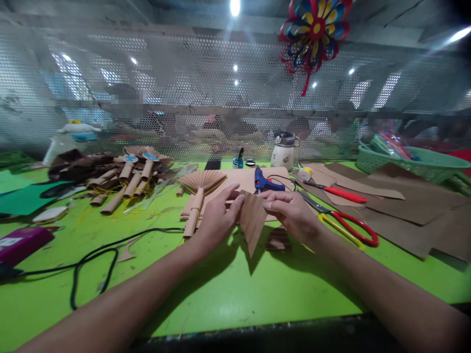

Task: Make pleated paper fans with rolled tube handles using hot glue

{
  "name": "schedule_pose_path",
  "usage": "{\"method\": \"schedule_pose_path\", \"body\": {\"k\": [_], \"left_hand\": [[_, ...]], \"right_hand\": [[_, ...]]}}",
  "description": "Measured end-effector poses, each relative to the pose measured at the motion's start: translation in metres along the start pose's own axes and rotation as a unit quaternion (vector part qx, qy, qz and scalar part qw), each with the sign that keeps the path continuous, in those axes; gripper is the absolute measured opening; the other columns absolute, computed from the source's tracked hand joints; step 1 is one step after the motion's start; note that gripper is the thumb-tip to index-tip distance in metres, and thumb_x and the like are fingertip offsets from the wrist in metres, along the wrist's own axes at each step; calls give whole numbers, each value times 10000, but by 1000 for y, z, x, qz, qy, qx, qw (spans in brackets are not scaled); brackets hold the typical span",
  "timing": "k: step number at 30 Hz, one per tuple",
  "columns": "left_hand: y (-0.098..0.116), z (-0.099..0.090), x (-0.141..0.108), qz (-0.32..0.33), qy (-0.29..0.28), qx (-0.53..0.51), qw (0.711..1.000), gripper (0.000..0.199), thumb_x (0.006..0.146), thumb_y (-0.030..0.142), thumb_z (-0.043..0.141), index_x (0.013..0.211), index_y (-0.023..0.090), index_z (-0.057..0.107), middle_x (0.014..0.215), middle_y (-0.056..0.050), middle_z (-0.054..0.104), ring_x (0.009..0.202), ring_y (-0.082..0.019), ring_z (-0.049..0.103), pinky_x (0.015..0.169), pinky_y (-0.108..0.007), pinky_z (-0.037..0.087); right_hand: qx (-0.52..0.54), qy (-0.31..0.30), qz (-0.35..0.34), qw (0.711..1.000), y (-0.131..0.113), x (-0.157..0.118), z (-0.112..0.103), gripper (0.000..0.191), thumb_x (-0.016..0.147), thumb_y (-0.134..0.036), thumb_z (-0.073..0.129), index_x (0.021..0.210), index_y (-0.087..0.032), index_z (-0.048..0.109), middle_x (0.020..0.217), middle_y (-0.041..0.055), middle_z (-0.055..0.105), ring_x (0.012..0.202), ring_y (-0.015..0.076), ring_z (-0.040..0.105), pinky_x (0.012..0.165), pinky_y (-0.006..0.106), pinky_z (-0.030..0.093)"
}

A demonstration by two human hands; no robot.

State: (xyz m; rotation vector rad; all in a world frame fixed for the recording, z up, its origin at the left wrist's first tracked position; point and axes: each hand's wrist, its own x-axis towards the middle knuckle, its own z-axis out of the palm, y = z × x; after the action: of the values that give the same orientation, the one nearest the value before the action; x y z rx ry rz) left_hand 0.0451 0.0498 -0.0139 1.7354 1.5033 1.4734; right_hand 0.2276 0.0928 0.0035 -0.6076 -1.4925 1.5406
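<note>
Between my two hands hangs a small piece of brown paper (253, 220), its lower end narrowing to a point above the green table. My left hand (222, 211) pinches its left edge between thumb and fingers. On the opposite edge, my right hand (290, 208) grips the paper the same way. Beneath my right hand lies a small dark brown striped piece (278, 239). A paper fan with a rolled handle (196, 203) rests just left of my left hand. Behind my hands, a blue glue gun (267, 181) lies on stacked light brown sheets (235, 177).
Scissors with red and yellow handles (349, 228) and a red-handled cutter (342, 192) lie at right, beside large brown sheets (397, 215) and a green basket (415, 159). Several finished fans (128, 184) are piled at left. A black cable (110, 244) crosses the table (206, 304).
</note>
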Motion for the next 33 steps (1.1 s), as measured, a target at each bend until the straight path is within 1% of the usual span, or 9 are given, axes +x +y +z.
{"method": "schedule_pose_path", "body": {"k": [3, 6, 9, 12, 16, 21, 23, 28, 33], "left_hand": [[-1, 2, -1, -25, 9, -22, 999, 316, 885, 359, 578, 1136, 182, 654, 959, -102, 725, 814, -218, 652, 721, -368, 551], [0, 2, -1, -10, -11, -9, 1000, 189, 873, 309, 581, 962, 208, 714, 940, -75, 734, 817, -216, 647, 701, -338, 543], [1, 2, -1, 10, -9, 21, 1000, 175, 872, 269, 569, 923, 219, 729, 918, -57, 739, 806, -206, 649, 692, -312, 526], [3, 1, -3, 36, 3, 62, 997, 181, 879, 263, 556, 893, 210, 728, 858, -51, 733, 751, -195, 637, 677, -304, 501], [6, 2, -7, 41, -27, 89, 995, 216, 900, 282, 524, 883, 184, 717, 809, -64, 715, 692, -191, 615, 625, -301, 468], [8, 3, -9, 60, -28, 126, 990, 214, 903, 242, 517, 858, 195, 720, 765, -65, 709, 694, -202, 613, 651, -315, 447], [6, 4, -9, 55, -47, 127, 989, 218, 909, 244, 511, 900, 197, 724, 799, -75, 722, 714, -211, 628, 673, -326, 459], [3, 4, -9, 72, -97, 135, 983, 262, 947, 272, 458, 1035, 193, 691, 938, -101, 745, 788, -226, 660, 744, -349, 476], [8, 4, -13, 85, -160, 281, 943, 320, 984, 318, 366, 990, 182, 655, 842, -108, 729, 716, -232, 644, 670, -343, 445]], "right_hand": [[4, 11, -11, 1000, 2, 1, -2, 140, 637, -233, 719, 544, -166, 637, 833, 51, 669, 787, 175, 569, 759, 330, 487], [-6, 5, -22, 1000, 5, 3, -4, 138, 658, -231, 712, 558, -166, 642, 816, 43, 659, 786, 168, 566, 769, 322, 482], [-16, -5, -16, 1000, 7, 3, -5, 136, 663, -231, 710, 568, -169, 635, 786, 34, 642, 768, 165, 571, 749, 320, 486], [-2, -2, 6, 1000, 7, 2, -3, 116, 644, -234, 730, 626, -173, 633, 689, 6, 609, 672, 147, 566, 690, 317, 494], [4, 27, 43, 999, 8, 2, 1, 241, 602, -205, 765, 798, -175, 626, 652, -21, 620, 600, 120, 549, 573, 251, 442], [-29, 13, 67, 997, 8, 1, 5, 374, 639, -221, 774, 965, -163, 603, 613, -40, 643, 550, 122, 569, 563, 249, 433], [-36, 7, 64, 997, 8, 0, 4, 442, 657, -249, 774, 1048, -163, 586, 634, -38, 658, 557, 126, 579, 569, 253, 437], [-68, -8, 47, 997, 9, 2, 2, 423, 677, -285, 749, 1043, -143, 592, 632, -51, 594, 580, 111, 532, 587, 251, 416], [-124, -12, 19, 992, 15, 3, 0, 405, 703, -288, 701, 1064, -140, 594, 616, -68, 517, 577, 105, 469, 575, 249, 365]]}}
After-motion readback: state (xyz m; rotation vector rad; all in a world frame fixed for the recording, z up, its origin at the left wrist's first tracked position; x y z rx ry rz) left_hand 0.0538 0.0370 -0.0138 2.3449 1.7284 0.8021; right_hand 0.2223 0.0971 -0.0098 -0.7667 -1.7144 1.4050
